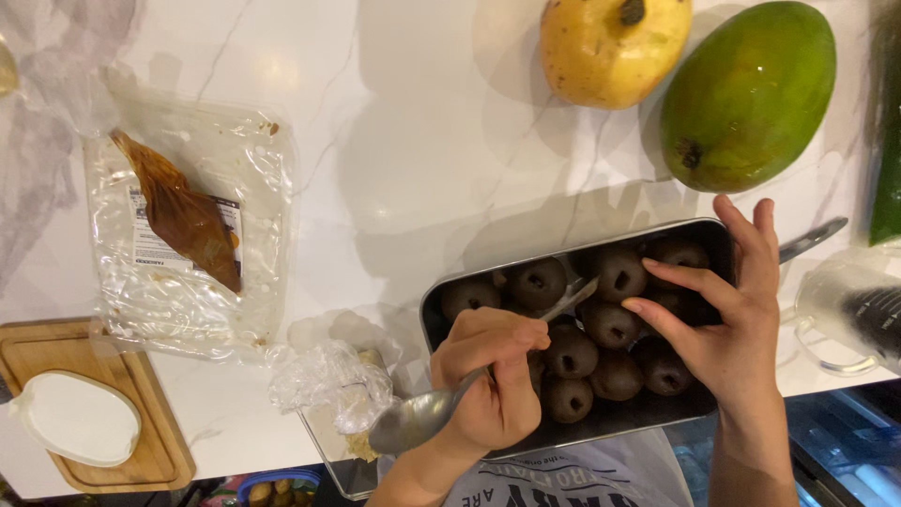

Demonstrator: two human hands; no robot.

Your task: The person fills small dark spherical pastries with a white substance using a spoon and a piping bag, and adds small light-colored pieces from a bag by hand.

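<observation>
Colours on the white worktop

The worktop (404,141) is seen to be white with thin grey lines, like marble. The tray (441,310) is shiny silver and is filled with dark brown balls (610,324), each marked with a small dark hole. A grey, shiny spoon (413,422) is seen. One fruit (610,42) is coloured yellow with brown specks, and the mango (746,94) is coloured green. A brown strip (178,211) is seen on a clear wrapper (188,225). The wooden board (141,413) is light brown, and a white lid (80,418) is laid on it.
</observation>
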